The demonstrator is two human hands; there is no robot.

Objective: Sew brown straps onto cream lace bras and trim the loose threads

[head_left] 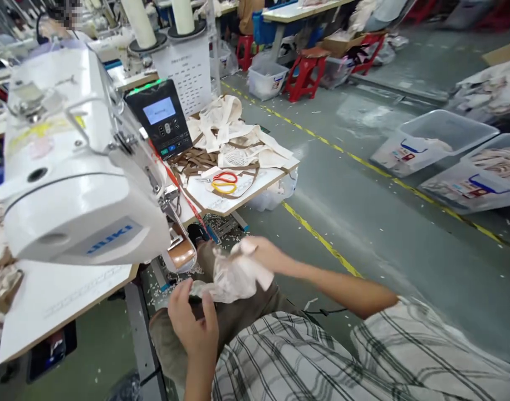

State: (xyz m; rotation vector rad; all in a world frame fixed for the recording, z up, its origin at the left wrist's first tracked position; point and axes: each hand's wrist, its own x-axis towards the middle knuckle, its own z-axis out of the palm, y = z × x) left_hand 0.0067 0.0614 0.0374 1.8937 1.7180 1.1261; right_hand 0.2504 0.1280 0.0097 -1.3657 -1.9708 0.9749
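A crumpled cream fabric piece (pixel 238 278) hangs above my lap, blurred by motion. My right hand (pixel 263 255) grips its upper right part, with the fingertips partly hidden by the cloth. At the fabric's left end is my left hand (pixel 193 318), thumb and fingers curved and apart; whether it touches the cloth is unclear. Just beyond my hands, the narrow arm (pixel 182 253) of a white JUKI sewing machine (pixel 83 189) juts out. Red-and-yellow-handled scissors (pixel 224 182) lie on the worktable (pixel 221 205), beside a pile of cream garment pieces (pixel 238 136) with brown strips.
A control panel (pixel 160 117) and thread cones (pixel 140 25) stand behind the machine. More fabric (pixel 0 273) lies at far left. Clear plastic bins (pixel 430 142) and a red stool (pixel 305 75) are on the floor, which has yellow tape lines (pixel 322 239).
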